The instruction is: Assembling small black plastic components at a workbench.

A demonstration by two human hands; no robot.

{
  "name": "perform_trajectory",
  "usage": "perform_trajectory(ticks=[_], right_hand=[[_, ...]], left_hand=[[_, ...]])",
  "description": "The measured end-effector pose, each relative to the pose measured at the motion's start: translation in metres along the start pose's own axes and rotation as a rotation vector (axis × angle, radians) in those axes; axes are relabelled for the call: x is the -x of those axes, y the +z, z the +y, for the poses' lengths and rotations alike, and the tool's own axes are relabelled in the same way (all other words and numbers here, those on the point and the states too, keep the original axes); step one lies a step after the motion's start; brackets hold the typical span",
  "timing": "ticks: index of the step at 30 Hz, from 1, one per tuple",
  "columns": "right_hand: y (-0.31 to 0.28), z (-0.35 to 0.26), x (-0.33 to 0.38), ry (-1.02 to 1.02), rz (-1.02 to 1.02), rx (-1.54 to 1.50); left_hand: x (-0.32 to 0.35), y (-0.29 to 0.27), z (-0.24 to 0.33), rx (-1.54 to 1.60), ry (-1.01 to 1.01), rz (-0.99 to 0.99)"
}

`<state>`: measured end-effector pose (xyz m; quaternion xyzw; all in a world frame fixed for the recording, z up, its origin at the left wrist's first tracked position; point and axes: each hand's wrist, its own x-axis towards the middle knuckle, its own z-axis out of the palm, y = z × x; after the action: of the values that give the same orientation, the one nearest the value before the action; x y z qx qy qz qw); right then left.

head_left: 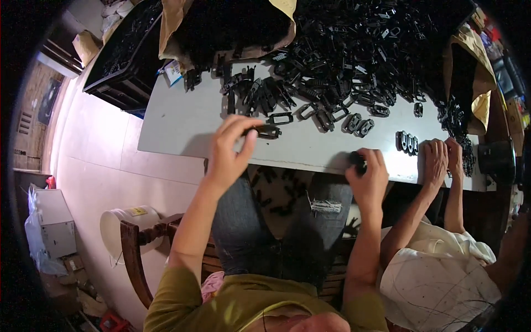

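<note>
Since the black frame (270, 134) looked like thin moulded plastic, we judged that it would handle as light and stiff, with a smooth face that might slip and slender sides that might crack under a hard squeeze. Its outer long edges seemed to us the best place for a pinch. It was near the front edge of the tabletop (182, 127), just on our side of a hollow rectangular part (271, 118) and apart from the large heap (337, 61) of black parts. Our left hand (228, 150) was arched at its left end, thumb and forefinger only slightly parted; we could not tell whether they gripped it or merely touched it. Our right hand (369, 176), farther along the same edge, had its thumb and fingers closed on a small dark piece (357, 161), whose shape was partly hidden. That piece looked compact and rigid, so we thought a light fingertip hold on its sides would serve. To its right, three parts (407, 143) sat in a row beside a co-worker's hands (435, 159).
</note>
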<state>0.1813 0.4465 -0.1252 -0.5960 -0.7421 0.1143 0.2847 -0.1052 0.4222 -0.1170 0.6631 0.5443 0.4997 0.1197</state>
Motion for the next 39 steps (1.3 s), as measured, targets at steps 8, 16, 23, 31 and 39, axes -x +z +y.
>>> perform_trajectory(ticks=[8, 16, 23, 31, 39], right_hand=[[0.004, -0.081, 0.006, -0.337, 0.016, -0.287], [-0.006, -0.077, 0.012, -0.366, -0.097, -0.194], [-0.025, -0.063, 0.016, -0.164, -0.254, -0.575], [-0.010, -0.033, 0.031, -0.018, -0.521, -0.928], [-0.010, -0.002, -0.020, -0.051, 0.148, -0.120]], left_hand=[[0.014, 0.031, 0.046, 0.230, -0.211, -0.196], [0.023, 0.044, 0.064, 0.122, -0.080, -0.263], [0.021, 0.038, 0.066, 0.316, -0.094, -0.401], [0.032, 0.039, 0.068, 0.489, -0.130, -0.489], [0.030, 0.016, 0.034, 0.673, -0.551, 0.009]])
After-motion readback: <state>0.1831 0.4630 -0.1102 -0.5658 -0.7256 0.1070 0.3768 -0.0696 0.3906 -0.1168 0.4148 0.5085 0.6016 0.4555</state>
